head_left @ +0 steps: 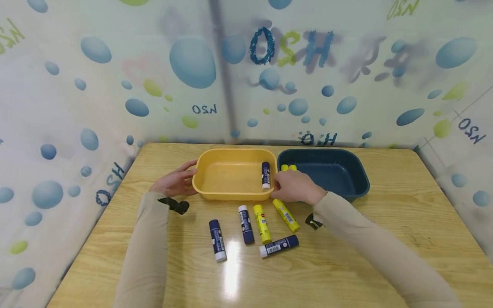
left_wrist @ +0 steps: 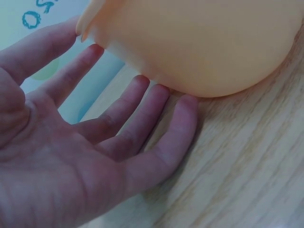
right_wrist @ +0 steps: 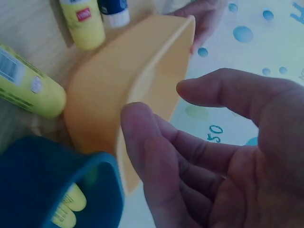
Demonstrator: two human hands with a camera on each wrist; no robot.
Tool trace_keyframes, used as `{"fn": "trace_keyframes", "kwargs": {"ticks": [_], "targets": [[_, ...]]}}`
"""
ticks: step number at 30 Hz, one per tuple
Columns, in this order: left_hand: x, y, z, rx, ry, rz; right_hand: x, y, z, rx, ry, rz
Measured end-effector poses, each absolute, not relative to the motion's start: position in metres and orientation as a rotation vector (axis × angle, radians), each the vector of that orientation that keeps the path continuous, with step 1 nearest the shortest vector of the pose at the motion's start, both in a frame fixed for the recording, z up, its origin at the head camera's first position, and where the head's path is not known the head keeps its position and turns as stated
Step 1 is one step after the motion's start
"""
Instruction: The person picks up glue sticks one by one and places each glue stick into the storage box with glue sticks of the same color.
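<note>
A yellow plastic bin (head_left: 231, 196) stands at the back of the table with one navy glue stick (head_left: 265, 175) inside by its right wall. My left hand (head_left: 175, 182) touches the bin's left side with spread, relaxed fingertips, as the left wrist view shows. My right hand (head_left: 296, 187) is over the place where the yellow bin meets a dark blue bin (head_left: 327, 174). In the right wrist view its thumb and index finger are apart, with nothing between them. Two yellow glue sticks (right_wrist: 76, 197) lie in the blue bin, partly hidden by that hand in the head view.
In front of the bins lie several loose glue sticks: a navy one (head_left: 217, 240) at left, another navy one (head_left: 246, 224), a yellow one (head_left: 262, 223), a second yellow one (head_left: 286, 215) and a navy one (head_left: 279, 246) lying crosswise. A patterned curtain (head_left: 250, 98) hangs behind the table.
</note>
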State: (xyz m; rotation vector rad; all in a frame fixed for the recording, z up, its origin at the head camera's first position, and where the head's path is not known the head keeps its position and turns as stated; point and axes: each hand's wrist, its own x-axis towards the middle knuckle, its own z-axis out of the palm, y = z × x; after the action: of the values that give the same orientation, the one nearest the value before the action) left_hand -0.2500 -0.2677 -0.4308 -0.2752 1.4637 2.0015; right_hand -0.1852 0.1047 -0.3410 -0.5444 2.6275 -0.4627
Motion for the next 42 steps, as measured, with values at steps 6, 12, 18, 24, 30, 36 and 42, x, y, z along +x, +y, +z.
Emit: {"fn": "trace_keyframes", "kwargs": {"ticks": [6, 12, 18, 24, 30, 36, 42], "targets": [[-0.249, -0.268, -0.432, -0.297, 1.460, 2.001, -0.173, 0.110, -0.352, -0.559, 2.588, -0.432], [-0.249, -0.269, -0.434, -0.316, 1.459, 2.002, -0.165, 0.114, -0.359, -0.597, 2.537, -0.360], [-0.251, -0.269, -0.435, -0.299, 1.457, 2.004, -0.162, 0.119, -0.368, -0.585, 2.562, -0.296], [-0.252, -0.269, -0.435, -0.295, 1.471, 1.999, -0.160, 0.119, -0.379, -0.585, 2.617, -0.194], [-0.252, -0.269, -0.436, -0.274, 1.477, 1.992, -0.159, 0.118, -0.388, -0.575, 2.674, -0.098], [-0.253, -0.271, -0.436, -0.264, 1.458, 2.001, -0.159, 0.116, -0.395, -0.552, 2.681, -0.092], [-0.252, -0.269, -0.434, -0.270, 1.454, 2.000, -0.158, 0.115, -0.400, -0.532, 2.666, -0.082]]}}
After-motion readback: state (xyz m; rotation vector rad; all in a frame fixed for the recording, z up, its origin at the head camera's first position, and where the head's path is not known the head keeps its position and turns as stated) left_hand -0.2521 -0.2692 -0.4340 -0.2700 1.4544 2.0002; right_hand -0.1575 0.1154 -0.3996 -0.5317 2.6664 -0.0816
